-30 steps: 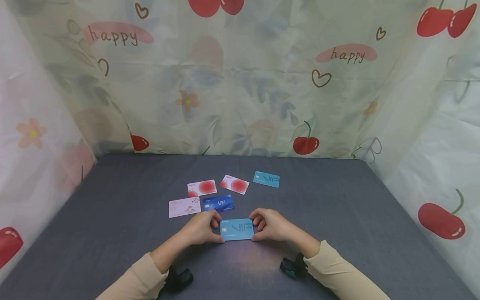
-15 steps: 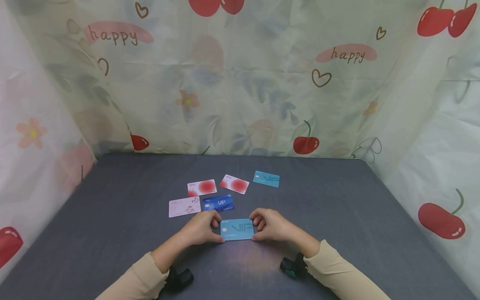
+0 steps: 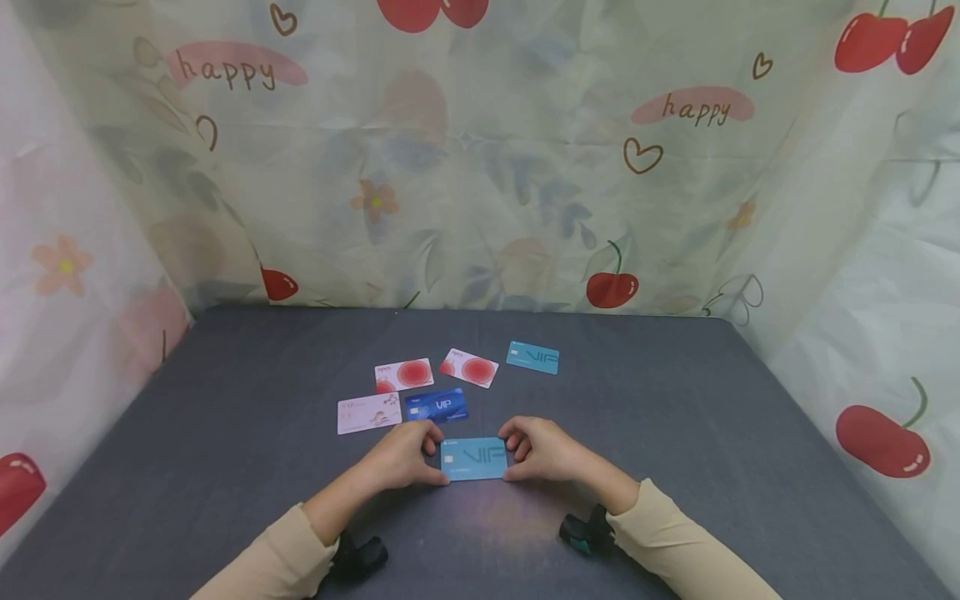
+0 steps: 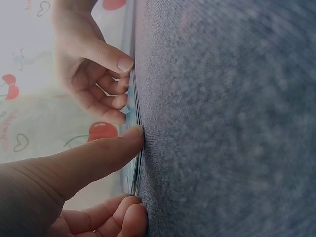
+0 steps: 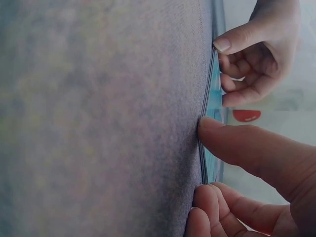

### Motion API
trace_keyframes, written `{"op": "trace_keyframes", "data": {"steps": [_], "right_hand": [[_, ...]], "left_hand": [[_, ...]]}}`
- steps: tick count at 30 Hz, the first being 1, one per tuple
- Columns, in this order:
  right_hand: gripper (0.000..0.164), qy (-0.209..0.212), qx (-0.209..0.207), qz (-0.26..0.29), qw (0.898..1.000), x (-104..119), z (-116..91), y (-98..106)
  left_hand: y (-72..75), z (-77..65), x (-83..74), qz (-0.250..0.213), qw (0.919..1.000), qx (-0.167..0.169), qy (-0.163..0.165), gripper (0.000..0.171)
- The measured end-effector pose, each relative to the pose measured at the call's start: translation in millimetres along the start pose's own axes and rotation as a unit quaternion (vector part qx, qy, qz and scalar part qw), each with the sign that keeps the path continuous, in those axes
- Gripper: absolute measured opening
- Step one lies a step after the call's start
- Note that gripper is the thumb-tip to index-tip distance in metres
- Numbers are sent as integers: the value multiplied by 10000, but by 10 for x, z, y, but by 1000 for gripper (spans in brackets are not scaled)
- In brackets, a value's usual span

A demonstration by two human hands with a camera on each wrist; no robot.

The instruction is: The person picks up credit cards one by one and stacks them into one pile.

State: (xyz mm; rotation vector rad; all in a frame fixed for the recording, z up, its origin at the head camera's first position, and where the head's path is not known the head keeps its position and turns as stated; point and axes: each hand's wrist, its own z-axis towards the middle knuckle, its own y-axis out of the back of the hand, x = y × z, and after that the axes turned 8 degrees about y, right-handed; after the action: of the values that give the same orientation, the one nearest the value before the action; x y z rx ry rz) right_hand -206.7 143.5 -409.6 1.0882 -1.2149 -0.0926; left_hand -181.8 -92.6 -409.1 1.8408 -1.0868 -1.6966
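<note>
A light blue VIP card (image 3: 474, 459) lies face up near the front middle of the dark table. In the right wrist view several thin layered edges show under it, so it tops a stack of cards (image 5: 203, 153) flat against the cloth. My left hand (image 3: 405, 455) grips the stack's left end, thumb at the near corner and fingers at the far one. Mirroring it, my right hand (image 3: 546, 451) holds the right end the same way. Both thumbs, such as the left thumb (image 4: 106, 153), press against the stack's edge.
Behind the hands lie a pink card (image 3: 369, 414), a dark blue VIP card (image 3: 437, 406), two white cards with red circles (image 3: 412, 375) and another light blue VIP card (image 3: 533, 357). A patterned curtain (image 3: 480, 167) rises behind the dark table (image 3: 675, 400).
</note>
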Motion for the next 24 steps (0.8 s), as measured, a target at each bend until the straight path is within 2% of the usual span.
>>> {"op": "trace_keyframes", "data": {"steps": [24], "right_hand": [[46, 134, 19, -123, 9998, -10, 6, 6]], "left_hand": [[3, -11, 6, -36, 10000, 37, -29, 48]]}}
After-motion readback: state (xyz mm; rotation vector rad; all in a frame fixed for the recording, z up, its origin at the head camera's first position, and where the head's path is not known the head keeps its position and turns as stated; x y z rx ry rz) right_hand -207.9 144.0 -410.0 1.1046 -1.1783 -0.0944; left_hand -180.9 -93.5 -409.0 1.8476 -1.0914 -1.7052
